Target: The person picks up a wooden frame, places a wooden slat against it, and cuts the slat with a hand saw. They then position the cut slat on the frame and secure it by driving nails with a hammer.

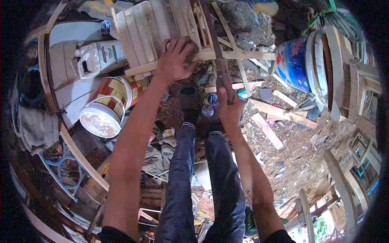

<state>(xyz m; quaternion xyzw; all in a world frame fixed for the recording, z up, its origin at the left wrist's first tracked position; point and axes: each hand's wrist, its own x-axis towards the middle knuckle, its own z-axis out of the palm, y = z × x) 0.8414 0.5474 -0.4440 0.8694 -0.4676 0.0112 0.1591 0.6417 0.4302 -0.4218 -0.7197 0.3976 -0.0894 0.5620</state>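
The right hand (227, 106) is wrapping its fingers (224, 94) tight around the handle of a long rusty-brown hand saw (219, 60), whose blade is running away from the fingers across a thin pale wooden slat (231, 55). The left hand (175, 60) is pressing down, fingers (181, 44) spread flat, on the slatted pale wooden frame (152, 28) just beside the blade. That is the risk as I judge it: the spread fingers are lying close to the teeth, so a jump of the saw could catch them. Below the fingers, a dark-socked foot (189, 99) is bracing the work and may slip. Further left, a tipped red-and-yellow paint bucket (108, 107) is lying; to the right, a blue plastic drum (293, 62).
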